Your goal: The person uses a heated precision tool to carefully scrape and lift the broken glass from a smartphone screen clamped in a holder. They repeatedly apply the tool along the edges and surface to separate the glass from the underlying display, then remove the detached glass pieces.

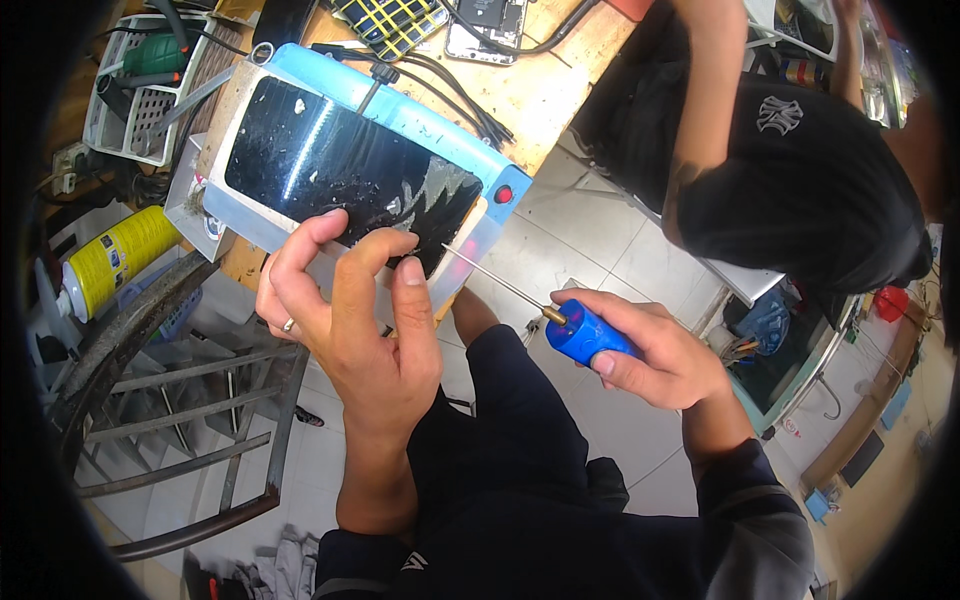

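A dark glass phone screen (340, 165), with grey flakes and smears of residue on it, lies tilted on a light blue machine (400, 110) with a flat plate. My left hand (360, 310) hovers at the screen's near edge, its fingers bent and apart; whether the fingertips touch the glass I cannot tell. A ring is on one of its fingers. In my right hand (660, 355) is a blue-handled tool (590, 332) with a brass collar and a long thin metal rod. The rod's tip reaches the near right corner of the screen.
A red button (504, 194) sits on the machine's right end. Beyond it are black cables (450, 85) and an opened phone (487, 30). At left are a white basket (130, 110), a yellow spray can (115, 260) and a metal rack (190, 410). Another person in black (800, 170) sits at right.
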`<state>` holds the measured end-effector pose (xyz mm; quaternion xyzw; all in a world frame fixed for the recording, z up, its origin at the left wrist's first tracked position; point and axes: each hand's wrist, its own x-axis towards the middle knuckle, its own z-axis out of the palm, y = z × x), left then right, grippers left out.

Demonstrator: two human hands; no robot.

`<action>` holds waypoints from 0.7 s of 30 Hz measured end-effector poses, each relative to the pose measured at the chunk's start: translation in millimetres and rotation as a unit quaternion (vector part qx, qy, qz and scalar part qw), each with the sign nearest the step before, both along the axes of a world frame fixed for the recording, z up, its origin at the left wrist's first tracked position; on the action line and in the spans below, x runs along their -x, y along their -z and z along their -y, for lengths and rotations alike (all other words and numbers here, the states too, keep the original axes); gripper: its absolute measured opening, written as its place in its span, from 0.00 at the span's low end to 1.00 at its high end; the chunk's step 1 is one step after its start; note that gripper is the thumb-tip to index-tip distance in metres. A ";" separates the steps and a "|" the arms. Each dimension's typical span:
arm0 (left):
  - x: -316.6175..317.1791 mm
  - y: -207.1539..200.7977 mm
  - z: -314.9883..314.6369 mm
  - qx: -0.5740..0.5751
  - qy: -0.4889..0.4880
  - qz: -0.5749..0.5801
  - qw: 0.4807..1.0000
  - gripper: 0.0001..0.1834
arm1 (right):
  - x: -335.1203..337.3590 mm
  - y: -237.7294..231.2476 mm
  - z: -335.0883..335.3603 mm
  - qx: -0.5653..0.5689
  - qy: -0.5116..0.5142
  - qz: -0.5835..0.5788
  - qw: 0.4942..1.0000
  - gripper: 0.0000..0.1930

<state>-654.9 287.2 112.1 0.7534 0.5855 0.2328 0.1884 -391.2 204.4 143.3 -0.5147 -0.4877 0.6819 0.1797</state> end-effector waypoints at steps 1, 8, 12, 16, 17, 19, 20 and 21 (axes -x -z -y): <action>0.0 0.1 -0.1 0.000 0.000 0.001 1.000 0.08 | 0.9 1.1 0.2 -0.011 0.009 0.004 1.000 0.31; -0.5 0.5 -0.5 -0.005 0.000 0.003 1.000 0.08 | 0.3 4.6 1.2 -0.026 0.051 0.005 0.998 0.32; -0.5 0.9 -1.2 -0.007 0.000 0.006 1.000 0.09 | -2.3 1.1 -1.4 -0.005 0.063 0.012 0.998 0.32; -1.1 0.8 -1.4 -0.008 -0.001 0.006 1.000 0.09 | -2.2 -1.3 -3.1 -0.007 0.059 0.017 0.998 0.32; -1.4 0.6 -1.3 -0.007 -0.003 0.007 1.000 0.09 | -1.7 -0.9 -3.5 -0.012 0.056 0.018 0.998 0.32; -1.9 0.0 -0.8 -0.004 -0.005 0.005 1.000 0.09 | -0.8 0.1 -4.6 -0.021 0.051 0.021 0.998 0.32; -2.0 -0.3 -0.7 -0.003 -0.006 0.003 1.000 0.09 | -2.2 -0.5 -5.6 -0.017 0.048 0.019 0.999 0.32; -2.1 -0.7 -0.5 -0.002 -0.005 0.002 1.000 0.09 | -2.9 -0.5 -6.5 -0.014 0.046 0.017 0.999 0.31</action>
